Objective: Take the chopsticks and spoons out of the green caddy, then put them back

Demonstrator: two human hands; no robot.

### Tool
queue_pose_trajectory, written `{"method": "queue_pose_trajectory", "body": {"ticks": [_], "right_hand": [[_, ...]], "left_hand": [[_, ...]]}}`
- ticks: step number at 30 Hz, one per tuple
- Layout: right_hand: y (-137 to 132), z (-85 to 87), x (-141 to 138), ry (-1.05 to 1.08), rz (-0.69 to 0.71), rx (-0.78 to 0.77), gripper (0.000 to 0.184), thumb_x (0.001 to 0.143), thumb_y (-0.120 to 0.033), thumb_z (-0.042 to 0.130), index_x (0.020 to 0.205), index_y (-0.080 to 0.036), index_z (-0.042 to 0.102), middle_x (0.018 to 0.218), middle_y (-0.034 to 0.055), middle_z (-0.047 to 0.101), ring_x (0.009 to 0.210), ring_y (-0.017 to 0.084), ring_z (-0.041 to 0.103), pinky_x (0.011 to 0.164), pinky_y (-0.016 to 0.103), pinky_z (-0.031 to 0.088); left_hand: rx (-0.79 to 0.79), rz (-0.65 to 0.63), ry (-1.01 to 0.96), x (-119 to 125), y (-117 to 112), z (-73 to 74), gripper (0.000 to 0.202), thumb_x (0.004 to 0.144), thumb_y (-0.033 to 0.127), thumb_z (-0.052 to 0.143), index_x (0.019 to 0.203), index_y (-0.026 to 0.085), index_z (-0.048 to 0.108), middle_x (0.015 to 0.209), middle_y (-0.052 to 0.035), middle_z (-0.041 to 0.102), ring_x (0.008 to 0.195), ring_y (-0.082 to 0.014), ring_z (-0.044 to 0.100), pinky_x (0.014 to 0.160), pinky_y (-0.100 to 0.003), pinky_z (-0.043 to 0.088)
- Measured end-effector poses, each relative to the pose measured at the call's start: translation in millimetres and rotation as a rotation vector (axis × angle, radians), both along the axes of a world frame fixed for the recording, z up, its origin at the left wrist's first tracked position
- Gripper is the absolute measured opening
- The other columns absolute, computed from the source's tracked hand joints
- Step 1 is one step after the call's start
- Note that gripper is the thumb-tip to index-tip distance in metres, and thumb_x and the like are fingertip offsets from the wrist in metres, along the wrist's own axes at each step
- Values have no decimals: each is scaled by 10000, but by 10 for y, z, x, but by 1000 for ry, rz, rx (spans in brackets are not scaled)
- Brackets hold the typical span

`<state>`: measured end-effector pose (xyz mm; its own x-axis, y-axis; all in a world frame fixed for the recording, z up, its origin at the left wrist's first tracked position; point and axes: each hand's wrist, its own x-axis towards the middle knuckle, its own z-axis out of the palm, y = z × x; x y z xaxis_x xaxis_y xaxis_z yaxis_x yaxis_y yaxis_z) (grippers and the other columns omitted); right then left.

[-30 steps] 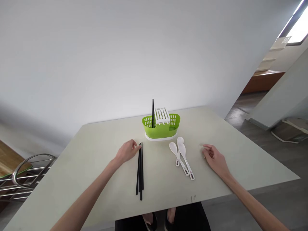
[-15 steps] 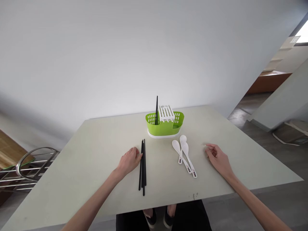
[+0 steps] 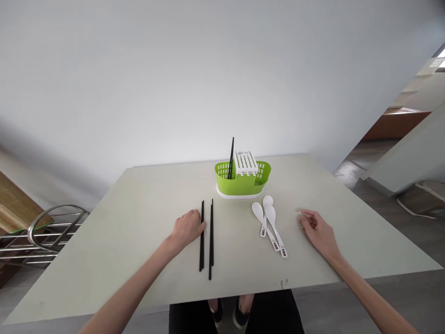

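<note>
My left hand (image 3: 187,227) is closed at the upper part of a pair of black chopsticks (image 3: 201,250) lying on the table. Just to the right lies another pair of black chopsticks (image 3: 211,246), apart from the hand. On the table's right side rests my right hand (image 3: 318,232), fingers loosely curled and apart from the thumb, with nothing visible in them. Between the hands, white spoons (image 3: 271,215) overlap in a small heap. Behind them stands a green basket (image 3: 239,187) with a white slotted rack (image 3: 246,162); black chopsticks (image 3: 231,155) lean upright in its left compartment.
The pale table (image 3: 149,195) meets a plain wall (image 3: 194,83) at the back. A metal rack (image 3: 57,232) stands on the floor to the left, by a wooden board (image 3: 21,204). At the far right is a stool-like seat (image 3: 420,199).
The bunched chopsticks have come apart into two pairs, with my left hand at the left pair. The view has shifted slightly; my right hand stays resting on the table.
</note>
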<state>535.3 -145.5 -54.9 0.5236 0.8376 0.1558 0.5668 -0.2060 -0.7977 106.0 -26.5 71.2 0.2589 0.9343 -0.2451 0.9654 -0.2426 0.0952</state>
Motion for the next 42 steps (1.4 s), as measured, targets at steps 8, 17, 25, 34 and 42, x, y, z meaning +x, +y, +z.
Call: {"method": "queue_pose_trajectory", "body": {"ticks": [8, 17, 25, 34, 42], "right_hand": [[8, -24, 11, 21, -6, 14, 436, 920, -564, 557, 1175, -223, 648, 924, 50, 728, 765, 208, 668, 762, 354, 518], [15, -17, -1, 37, 3, 23, 436, 922, -566, 548, 1170, -222, 645, 907, 40, 720, 737, 200, 665, 761, 354, 517], [-6, 70, -25, 54, 0, 27, 434, 922, -573, 558, 1151, -218, 657, 915, 56, 732, 732, 207, 669, 753, 362, 531], [-191, 1009, -1460, 333, 530, 27, 481, 1018, -608, 510, 1330, -256, 609, 1212, 93, 712, 1024, 221, 688, 807, 319, 551], [-199, 1080, -1873, 369, 680, -65, 503, 1080, -607, 357, 953, -216, 647, 692, -32, 449, 610, 134, 434, 565, 269, 373]], "left_hand": [[107, -73, 160, -134, 205, 4, 367, 816, -67, 482, 1035, 126, 703, 1155, -206, 707, 1103, -324, 698, 834, -369, 510], [333, -46, -251, -397, 569, 456, 230, 1012, 280, 519, 1082, 225, 731, 1127, -98, 796, 1052, -280, 747, 892, -362, 551], [205, 289, -1274, -207, 384, 470, 422, 788, 520, 848, 1008, 169, 768, 987, -105, 824, 1028, -299, 786, 1018, -452, 597], [-334, 441, -1682, 468, -262, 146, 434, 686, 474, 951, 906, 132, 801, 1043, -111, 813, 1071, -276, 770, 1111, -437, 574], [-388, 462, -1711, 504, -418, 132, 392, 697, 445, 953, 924, 157, 818, 1105, -106, 815, 1147, -281, 750, 1160, -436, 537]]}}
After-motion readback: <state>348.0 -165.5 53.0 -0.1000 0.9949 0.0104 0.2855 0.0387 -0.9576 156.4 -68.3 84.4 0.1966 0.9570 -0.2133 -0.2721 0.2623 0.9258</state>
